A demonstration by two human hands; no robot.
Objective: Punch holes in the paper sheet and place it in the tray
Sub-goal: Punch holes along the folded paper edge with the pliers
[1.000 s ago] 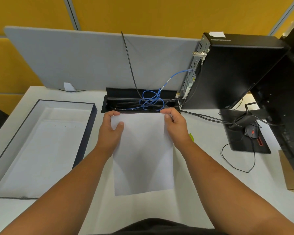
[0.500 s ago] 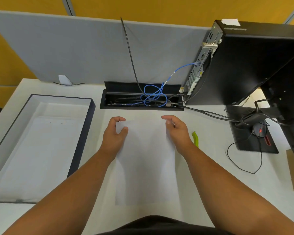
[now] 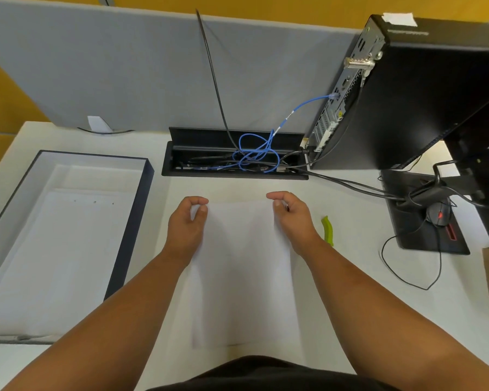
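A white paper sheet [image 3: 243, 272] lies flat on the white desk in front of me. My left hand [image 3: 185, 224] rests on its top left corner, thumb and forefinger pinched together on the paper's edge. My right hand [image 3: 292, 218] sits at the top right corner, its thumb and curled forefinger closed on that edge. To the left stands the dark-rimmed tray [image 3: 130, 232], and inside it lies a punched white sheet [image 3: 68, 249] with small holes near its far edge. No hole punch is in view.
A small green object [image 3: 327, 230] lies just right of my right hand. Behind the paper is an open cable box [image 3: 235, 159] with blue cables. A black computer tower [image 3: 424, 103], a mouse [image 3: 438, 215] on a black pad and loose cables fill the right side.
The sheet, held up at its top corners a second ago, now lies flat on the desk. Both hands came back toward me and their fingers closed on the corners.
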